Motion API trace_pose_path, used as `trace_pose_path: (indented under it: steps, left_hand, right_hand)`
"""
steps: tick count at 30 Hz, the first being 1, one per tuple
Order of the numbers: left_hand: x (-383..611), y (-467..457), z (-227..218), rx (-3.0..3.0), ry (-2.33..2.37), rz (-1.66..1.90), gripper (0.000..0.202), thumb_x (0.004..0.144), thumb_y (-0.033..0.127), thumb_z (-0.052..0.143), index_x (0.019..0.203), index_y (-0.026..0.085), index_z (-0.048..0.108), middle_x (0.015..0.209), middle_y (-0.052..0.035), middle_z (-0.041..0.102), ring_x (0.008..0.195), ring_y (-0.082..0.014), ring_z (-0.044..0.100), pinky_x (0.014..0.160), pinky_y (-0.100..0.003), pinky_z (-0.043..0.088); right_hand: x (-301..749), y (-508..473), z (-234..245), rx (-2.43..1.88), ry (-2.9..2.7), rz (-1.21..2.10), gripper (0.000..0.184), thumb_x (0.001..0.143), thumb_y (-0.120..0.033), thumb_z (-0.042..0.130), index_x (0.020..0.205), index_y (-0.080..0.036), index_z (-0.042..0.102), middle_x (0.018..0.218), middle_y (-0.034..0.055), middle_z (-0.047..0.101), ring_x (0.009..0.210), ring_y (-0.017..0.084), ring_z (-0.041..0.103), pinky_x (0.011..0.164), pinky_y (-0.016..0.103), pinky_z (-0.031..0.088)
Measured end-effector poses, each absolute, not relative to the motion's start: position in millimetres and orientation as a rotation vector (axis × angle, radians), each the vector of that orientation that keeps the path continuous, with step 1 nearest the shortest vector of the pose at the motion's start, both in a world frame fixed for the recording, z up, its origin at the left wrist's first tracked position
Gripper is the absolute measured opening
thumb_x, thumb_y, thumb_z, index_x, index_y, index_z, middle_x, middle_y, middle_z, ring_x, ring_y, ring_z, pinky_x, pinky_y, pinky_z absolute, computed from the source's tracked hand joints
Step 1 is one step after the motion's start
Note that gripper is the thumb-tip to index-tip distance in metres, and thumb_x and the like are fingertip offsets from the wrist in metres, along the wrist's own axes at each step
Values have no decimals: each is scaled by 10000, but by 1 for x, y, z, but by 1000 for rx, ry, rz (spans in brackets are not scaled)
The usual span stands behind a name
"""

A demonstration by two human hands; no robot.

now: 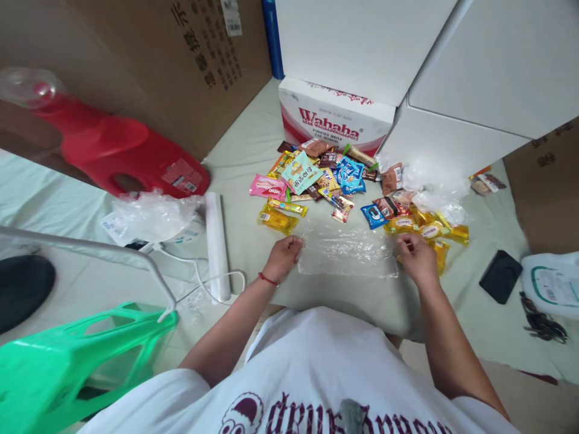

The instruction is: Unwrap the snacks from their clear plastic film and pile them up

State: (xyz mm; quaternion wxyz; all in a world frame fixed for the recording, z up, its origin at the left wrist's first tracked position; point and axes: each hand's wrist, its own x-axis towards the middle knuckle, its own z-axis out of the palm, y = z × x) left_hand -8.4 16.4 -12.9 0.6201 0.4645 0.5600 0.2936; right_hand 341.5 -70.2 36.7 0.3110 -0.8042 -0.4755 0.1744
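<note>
A clear plastic bag point(346, 253) lies flat on the pale cloth in front of me. My left hand point(283, 256) is closed, pinching the bag's left edge. My right hand point(416, 258) is closed at the bag's right edge, beside several yellow snack packets point(429, 232). Behind the bag lies a heap of small wrapped snacks point(325, 178), with a pink packet point(268, 187) and a yellow packet point(277, 219) at its left.
A Wahaha carton point(335, 117) and white boxes point(474, 72) stand behind the snacks, with brown cardboard point(194, 66) at the left. A red jug point(117, 150), crumpled plastic point(151, 217), a white roll point(217, 244), a green basket point(76, 361) and a black case point(500, 276) lie around.
</note>
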Motion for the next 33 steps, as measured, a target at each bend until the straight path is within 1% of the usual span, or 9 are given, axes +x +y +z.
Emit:
trace_pose_path:
  steps: [3,8,11,14,17,21,24,29,33]
  left_hand:
    - [-8,15,-13,1128,1307,687,326,763,499,672,770,176,629,533,72,462,490,-89,369,489,-228,252]
    - [-10,13,-9,1124,1268,680,318,712,477,716,779,181,621,566,74,454,499,-87,355,502,-234,249]
    - [-12,9,-4,1135,1275,687,345,697,490,742,788,181,620,568,79,435,510,-88,334,515,-238,239]
    - [-14,9,2,1139,1311,641,418,803,605,652,766,190,616,544,70,412,511,-107,337,525,-261,250]
    - [-12,21,4,1257,1443,577,569,931,681,439,635,211,560,514,33,419,528,-141,386,550,-289,275]
    - [1,45,-3,1492,1555,511,410,818,458,679,525,212,532,537,10,506,590,-154,442,595,-287,267]
    - [10,56,-9,1526,1567,543,298,760,288,691,525,213,523,554,11,523,606,-157,441,610,-281,257]
    - [8,57,-17,1419,1620,684,288,807,286,635,565,222,491,560,14,499,603,-160,442,605,-274,265]
    - [2,58,-26,1276,1623,778,282,818,325,631,597,222,489,539,35,466,571,-140,437,570,-256,272]
  right_hand:
    - [311,-49,47,-1933,-1458,269,303,942,-445,547,955,-204,730,895,67,709,780,209,620,753,333,481]
    - [249,-16,47,-1716,-1867,514,255,980,-310,521,1054,-200,739,999,81,710,825,197,654,776,307,497]
    - [223,-2,41,-1737,-2079,609,323,956,-344,625,1238,-210,703,1224,95,680,987,217,672,828,301,497]
    - [205,6,36,-1825,-2296,632,437,933,-384,695,1347,-249,658,1334,80,642,1090,229,657,851,292,481]
    - [192,10,33,-1855,-2500,623,264,1009,-339,586,1223,-270,725,1223,60,682,1068,207,648,811,274,450]
    - [183,4,34,-1837,-2592,493,306,1076,-326,460,1092,-247,755,1086,70,698,1048,206,619,776,270,415]
    - [191,-16,37,-1766,-2586,367,335,1088,-301,430,1084,-229,756,1071,90,708,1020,213,606,806,294,420]
    - [228,-94,28,-1609,-2418,145,337,1066,-230,438,1141,-250,765,1063,114,740,917,224,619,819,370,458]
    - [249,-165,12,-1561,-2376,276,339,1050,-217,449,1150,-280,767,1027,108,758,871,228,660,783,385,513]
